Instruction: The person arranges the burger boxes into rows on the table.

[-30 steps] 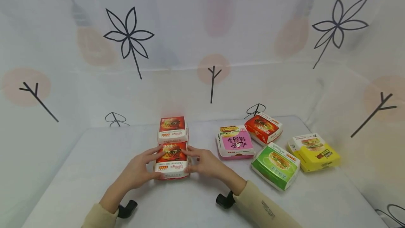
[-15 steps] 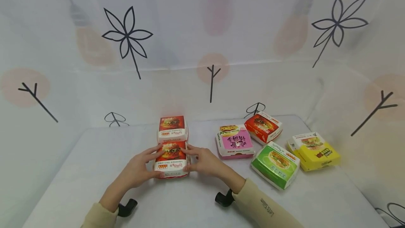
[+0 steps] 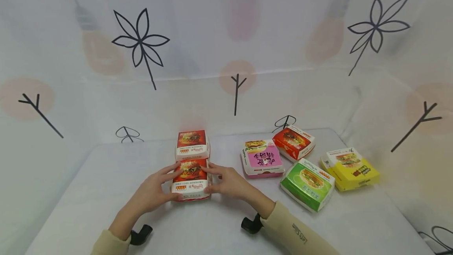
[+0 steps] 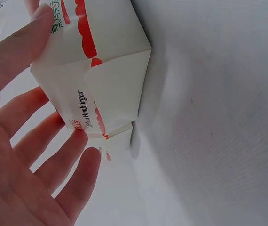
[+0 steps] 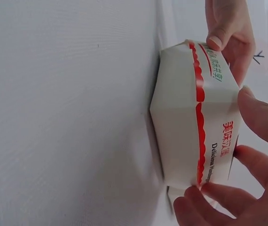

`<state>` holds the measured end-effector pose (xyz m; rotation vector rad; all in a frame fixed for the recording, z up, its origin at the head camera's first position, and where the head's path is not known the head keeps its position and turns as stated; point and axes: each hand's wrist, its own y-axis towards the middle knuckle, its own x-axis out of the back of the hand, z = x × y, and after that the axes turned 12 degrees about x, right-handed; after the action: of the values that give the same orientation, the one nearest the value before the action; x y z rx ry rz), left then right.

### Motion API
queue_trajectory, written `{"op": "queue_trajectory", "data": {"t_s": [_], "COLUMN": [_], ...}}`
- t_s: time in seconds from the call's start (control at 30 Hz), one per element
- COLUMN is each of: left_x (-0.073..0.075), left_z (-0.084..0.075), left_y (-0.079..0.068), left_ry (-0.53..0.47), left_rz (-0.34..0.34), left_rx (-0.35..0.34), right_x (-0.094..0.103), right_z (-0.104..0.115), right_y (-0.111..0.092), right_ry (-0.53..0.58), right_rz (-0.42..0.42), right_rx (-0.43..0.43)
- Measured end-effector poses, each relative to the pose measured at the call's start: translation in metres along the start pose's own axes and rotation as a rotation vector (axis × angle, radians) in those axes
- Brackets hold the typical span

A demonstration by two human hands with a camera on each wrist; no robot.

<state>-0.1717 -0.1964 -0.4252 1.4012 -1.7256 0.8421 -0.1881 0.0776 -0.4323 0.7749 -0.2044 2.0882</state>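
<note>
A red-and-white hamburger box (image 3: pixel 192 182) lies on the white table with its burger picture facing up. My left hand (image 3: pixel 153 192) holds its left side, thumb at the near corner and a fingertip on the lid. From the opposite side my right hand (image 3: pixel 231 183) holds the same box, thumb low and index finger over the lid's edge. Both wrist views show the box (image 4: pixel 115 84) with its base close to the cloth and "Delicious Hamburger" printed on its sides. Directly behind it, a matching red-and-white box (image 3: pixel 192 141) lies in line with it.
To the right lie a pink box (image 3: pixel 262 160), a red box (image 3: pixel 293 141), a green box (image 3: pixel 308 184) and a yellow box (image 3: pixel 351 168), set at various angles. A white patterned cloth (image 3: pixel 184 101) hangs behind the table (image 3: pixel 226 231).
</note>
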Motion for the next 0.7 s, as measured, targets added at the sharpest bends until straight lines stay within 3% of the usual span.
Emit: {"op": "queue_trajectory", "data": {"t_s": [0.37, 0.7], "left_x": [0.001, -0.003], "left_z": [0.003, 0.004], "left_y": [-0.006, -0.001], "left_ry": [-0.002, -0.009], "left_rz": [-0.013, -0.01], "left_rx": [-0.015, -0.037], "right_x": [0.004, 0.05], "right_z": [0.002, 0.01], "right_y": [-0.004, -0.013], "right_ry": [-0.023, -0.087], "right_rz": [-0.027, -0.134], "right_rx": [0.056, 0.054]}}
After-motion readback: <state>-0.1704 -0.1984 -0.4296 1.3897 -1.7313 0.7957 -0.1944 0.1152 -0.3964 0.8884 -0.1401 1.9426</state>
